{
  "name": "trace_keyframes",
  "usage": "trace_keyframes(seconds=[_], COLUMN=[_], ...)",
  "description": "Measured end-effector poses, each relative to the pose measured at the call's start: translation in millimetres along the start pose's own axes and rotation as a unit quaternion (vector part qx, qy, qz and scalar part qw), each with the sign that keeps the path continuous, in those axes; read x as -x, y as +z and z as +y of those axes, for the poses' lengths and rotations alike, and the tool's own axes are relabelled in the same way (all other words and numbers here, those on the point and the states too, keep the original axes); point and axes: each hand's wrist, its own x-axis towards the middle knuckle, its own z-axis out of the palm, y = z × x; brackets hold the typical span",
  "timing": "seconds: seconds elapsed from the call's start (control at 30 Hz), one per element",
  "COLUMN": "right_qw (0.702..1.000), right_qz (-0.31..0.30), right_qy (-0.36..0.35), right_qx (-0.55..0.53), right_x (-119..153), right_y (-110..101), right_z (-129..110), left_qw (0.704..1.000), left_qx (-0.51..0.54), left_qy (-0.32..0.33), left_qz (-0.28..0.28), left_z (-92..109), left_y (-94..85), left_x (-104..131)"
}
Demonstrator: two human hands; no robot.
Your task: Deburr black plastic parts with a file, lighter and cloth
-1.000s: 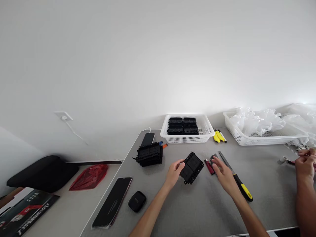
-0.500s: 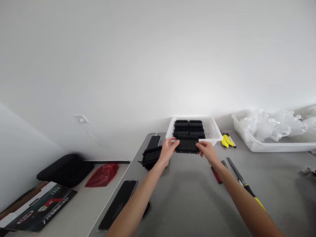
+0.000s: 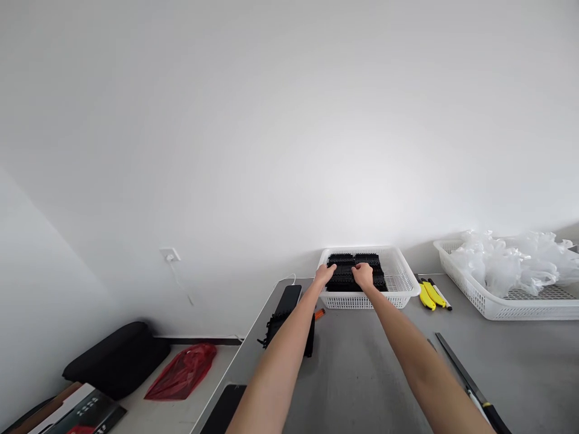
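Both my hands reach over the white basket by the wall. A black rectangular plastic part with toothed edges is between them, pinched at its left end by my left hand and at its right end by my right hand. It lies on or just above other black toothed parts set in rows in the basket; I cannot tell whether it touches them. More black parts are on the table, partly behind my left forearm.
A dark phone lies left of the basket. Yellow-handled knives and a marker are right of it. Farther right stands a basket of clear plastic bags. A file and a black tablet-like slab lie nearer.
My hands have carried the black plastic part forward, from above the table in front of the basket to over the parts inside it. The view has tilted up, so things appear lower.
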Motion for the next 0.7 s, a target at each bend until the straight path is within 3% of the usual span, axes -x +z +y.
trace_keyframes(seconds=[0.23, 0.47, 0.57, 0.7], right_qw=[0.994, 0.992, 0.990, 0.981], right_qz=[-0.056, 0.000, 0.056, 0.110], right_qy=[0.040, 0.003, -0.041, -0.128], right_qx=[0.086, 0.129, 0.121, 0.096], right_x=[-16.0, -7.9, 1.6, 22.5], right_y=[15.0, 13.5, 2.2, -21.6], right_z=[9.6, 5.8, -2.8, -11.0], left_qw=[0.992, 0.980, 0.972, 0.956], left_qx=[-0.121, -0.190, -0.200, -0.200], left_qy=[0.000, 0.060, 0.124, 0.207], left_qz=[-0.024, -0.026, -0.019, -0.059], left_z=[-9.2, 2.6, 17.1, 25.8], left_y=[14.2, 19.9, 5.2, -36.5], left_x=[-13.1, -15.2, -9.3, 17.8])
